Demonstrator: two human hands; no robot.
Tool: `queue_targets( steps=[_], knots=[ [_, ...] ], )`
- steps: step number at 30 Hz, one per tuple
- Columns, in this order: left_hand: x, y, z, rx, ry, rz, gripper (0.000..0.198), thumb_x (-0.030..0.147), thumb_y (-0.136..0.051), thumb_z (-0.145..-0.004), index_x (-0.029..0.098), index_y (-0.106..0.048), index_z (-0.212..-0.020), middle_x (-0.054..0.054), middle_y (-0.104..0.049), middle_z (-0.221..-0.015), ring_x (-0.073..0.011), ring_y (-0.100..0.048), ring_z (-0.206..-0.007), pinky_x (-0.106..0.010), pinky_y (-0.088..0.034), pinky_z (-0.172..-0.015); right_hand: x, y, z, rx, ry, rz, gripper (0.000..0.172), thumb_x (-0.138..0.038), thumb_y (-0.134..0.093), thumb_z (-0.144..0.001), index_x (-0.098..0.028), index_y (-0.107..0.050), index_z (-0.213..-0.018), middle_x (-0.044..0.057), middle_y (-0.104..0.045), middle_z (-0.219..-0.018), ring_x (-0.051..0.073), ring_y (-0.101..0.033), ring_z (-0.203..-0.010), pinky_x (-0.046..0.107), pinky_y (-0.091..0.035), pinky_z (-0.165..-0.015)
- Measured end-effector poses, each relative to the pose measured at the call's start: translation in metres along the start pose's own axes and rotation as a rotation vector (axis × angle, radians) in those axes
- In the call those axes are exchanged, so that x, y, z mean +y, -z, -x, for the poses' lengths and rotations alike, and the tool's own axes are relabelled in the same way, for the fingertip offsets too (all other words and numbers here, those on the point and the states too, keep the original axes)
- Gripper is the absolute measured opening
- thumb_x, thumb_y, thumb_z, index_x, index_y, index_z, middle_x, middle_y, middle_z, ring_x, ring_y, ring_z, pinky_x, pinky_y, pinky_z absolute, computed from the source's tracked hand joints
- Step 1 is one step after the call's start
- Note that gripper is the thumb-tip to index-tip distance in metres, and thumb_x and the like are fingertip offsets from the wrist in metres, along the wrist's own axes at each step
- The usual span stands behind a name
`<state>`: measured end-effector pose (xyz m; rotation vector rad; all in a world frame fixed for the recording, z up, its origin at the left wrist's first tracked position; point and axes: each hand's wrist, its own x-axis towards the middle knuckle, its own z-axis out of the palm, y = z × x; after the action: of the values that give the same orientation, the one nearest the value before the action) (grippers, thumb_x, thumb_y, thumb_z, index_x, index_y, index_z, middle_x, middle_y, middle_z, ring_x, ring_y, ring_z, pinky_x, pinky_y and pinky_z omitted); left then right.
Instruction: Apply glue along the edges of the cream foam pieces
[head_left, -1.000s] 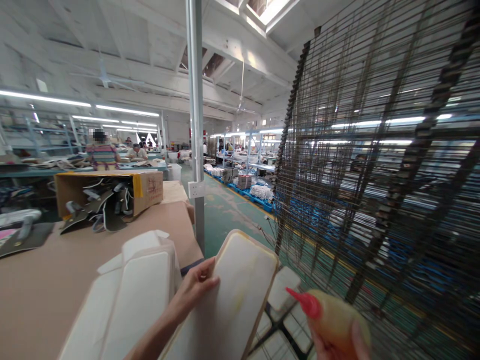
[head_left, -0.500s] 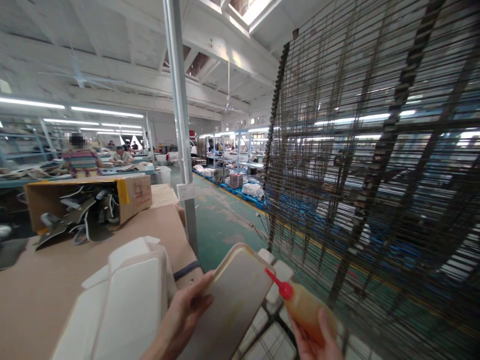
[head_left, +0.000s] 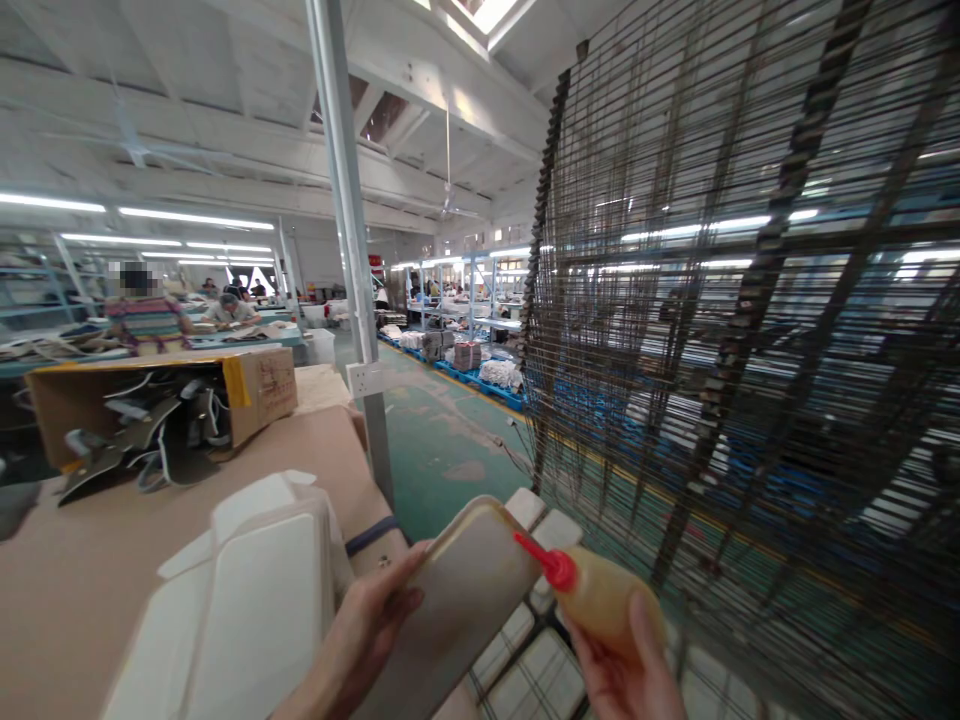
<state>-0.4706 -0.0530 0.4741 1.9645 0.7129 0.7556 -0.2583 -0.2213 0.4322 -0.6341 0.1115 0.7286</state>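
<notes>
My left hand [head_left: 371, 620] is closed on the left edge of a flat grey panel [head_left: 457, 600] with rounded corners and a pale, yellowish rim. The panel is held tilted in front of me. In my right hand [head_left: 626, 660] is a squeeze bottle [head_left: 611, 605] of amber liquid with a red nozzle. The nozzle tip points left at the panel's upper right edge; whether it touches cannot be made out. Beside my left hand, a stack of white panels [head_left: 262, 590] lies on the table.
A cardboard box [head_left: 262, 395] of dark cut pieces lies on its side on the brown-covered table [head_left: 60, 600]. A metal post [head_left: 341, 200] stands beyond. At right rises a large wire rack [head_left: 675, 300], with pale panels below. A person [head_left: 150, 320] stands at a far table.
The bottle has shifted left, its nozzle moving along the panel's edge toward the top. The view has turned slightly to the right. Both hands keep their hold.
</notes>
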Motion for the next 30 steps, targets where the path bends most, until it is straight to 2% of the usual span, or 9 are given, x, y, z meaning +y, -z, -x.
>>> queue_targets(
  steps=[3,6,9,14,16,22,25,27,30],
  knots=[
    [0.002,0.012,-0.009,-0.045,0.091,0.110,0.051,0.037,-0.068,-0.070,0.017,-0.066,-0.117,-0.007,-0.068,-0.114,-0.0283,-0.058,-0.109,-0.032,-0.044,-0.094,-0.028,-0.021,0.021,0.045,-0.032,-0.058,0.055,-0.043,-0.078,-0.066,-0.019,-0.059,-0.111,0.007,-0.067,-0.106,0.022,-0.062,-0.096,0.033,-0.057,-0.075],
    [0.009,0.027,-0.014,-0.198,0.141,0.258,0.058,0.044,-0.069,-0.068,0.016,-0.064,-0.118,-0.004,-0.070,-0.098,-0.0245,-0.062,-0.091,-0.028,-0.049,-0.077,-0.057,-0.042,0.036,0.136,0.061,0.012,0.043,-0.044,-0.064,-0.079,-0.022,-0.059,-0.115,0.005,-0.063,-0.116,0.021,-0.060,-0.102,0.029,-0.058,-0.069],
    [0.017,0.038,-0.012,-0.306,0.177,0.370,0.057,0.045,-0.068,-0.071,0.017,-0.062,-0.119,-0.002,-0.069,-0.092,-0.0198,-0.062,-0.079,-0.022,-0.046,-0.065,-0.072,-0.049,0.039,0.253,0.114,0.042,0.036,-0.045,-0.053,-0.085,-0.024,-0.060,-0.114,0.002,-0.061,-0.120,0.021,-0.056,-0.108,0.025,-0.058,-0.062],
    [0.025,0.044,-0.004,-0.418,0.237,0.512,0.055,0.042,-0.069,-0.070,0.017,-0.062,-0.118,-0.005,-0.070,-0.092,-0.0236,-0.063,-0.084,-0.026,-0.048,-0.069,-0.070,-0.028,0.033,0.159,0.080,0.106,0.051,-0.050,-0.068,-0.073,-0.025,-0.059,-0.116,0.005,-0.057,-0.126,0.025,-0.055,-0.111,0.031,-0.057,-0.073],
    [0.025,0.044,-0.003,-0.429,0.262,0.543,0.057,0.041,-0.071,-0.069,0.017,-0.062,-0.119,-0.006,-0.070,-0.093,-0.0246,-0.064,-0.085,-0.028,-0.049,-0.070,-0.065,-0.023,0.032,0.174,0.066,0.117,0.053,-0.049,-0.070,-0.071,-0.024,-0.059,-0.116,0.006,-0.057,-0.126,0.025,-0.053,-0.112,0.030,-0.057,-0.072],
    [0.020,0.047,-0.003,-0.494,0.274,0.628,0.060,0.036,-0.071,-0.071,0.017,-0.057,-0.126,-0.008,-0.069,-0.103,-0.0240,-0.064,-0.087,-0.030,-0.049,-0.074,-0.061,-0.042,0.036,0.162,0.208,0.167,0.058,-0.052,-0.072,-0.065,-0.023,-0.060,-0.114,0.007,-0.058,-0.123,0.026,-0.053,-0.112,0.026,-0.057,-0.062],
    [0.019,0.050,-0.002,-0.508,0.282,0.631,0.061,0.035,-0.071,-0.070,0.016,-0.056,-0.126,-0.008,-0.069,-0.104,-0.0236,-0.064,-0.086,-0.031,-0.049,-0.077,-0.065,-0.053,0.040,0.194,0.230,0.172,0.048,-0.051,-0.065,-0.074,-0.026,-0.061,-0.114,0.002,-0.057,-0.125,0.022,-0.050,-0.116,0.022,-0.055,-0.066],
    [0.020,0.052,0.000,-0.503,0.286,0.624,0.061,0.036,-0.071,-0.070,0.016,-0.057,-0.125,-0.008,-0.069,-0.102,-0.0236,-0.064,-0.086,-0.032,-0.049,-0.078,-0.066,-0.052,0.039,0.159,0.253,0.181,0.046,-0.050,-0.065,-0.075,-0.028,-0.060,-0.115,0.000,-0.056,-0.127,0.020,-0.048,-0.118,0.020,-0.054,-0.070],
    [0.019,0.054,0.005,-0.472,0.293,0.604,0.061,0.037,-0.073,-0.068,0.017,-0.058,-0.124,-0.007,-0.070,-0.100,-0.0245,-0.065,-0.087,-0.031,-0.049,-0.077,-0.064,-0.036,0.032,0.048,0.282,0.230,0.061,-0.051,-0.076,-0.064,-0.028,-0.057,-0.118,0.000,-0.054,-0.130,0.021,-0.048,-0.118,0.022,-0.054,-0.074]
  ],
)
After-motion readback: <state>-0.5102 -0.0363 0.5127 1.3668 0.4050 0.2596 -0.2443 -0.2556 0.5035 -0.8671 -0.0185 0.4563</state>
